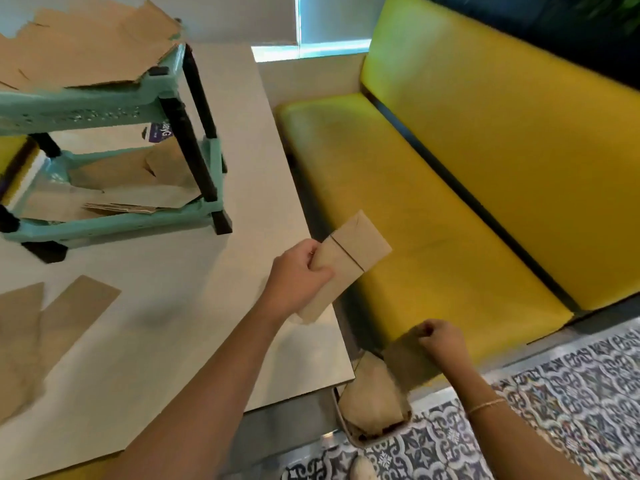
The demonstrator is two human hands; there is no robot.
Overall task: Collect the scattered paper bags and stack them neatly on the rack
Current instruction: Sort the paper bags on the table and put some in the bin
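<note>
Two hands, well apart. Left hand gripped one flat brown paper bag at the table edge, over the yellow padded bench. Right hand pinched a second bag above a bin of crumpled paper. Two flat bags lay on the table. One teal two-tier rack with black legs carried further bags, count unclear.
</note>
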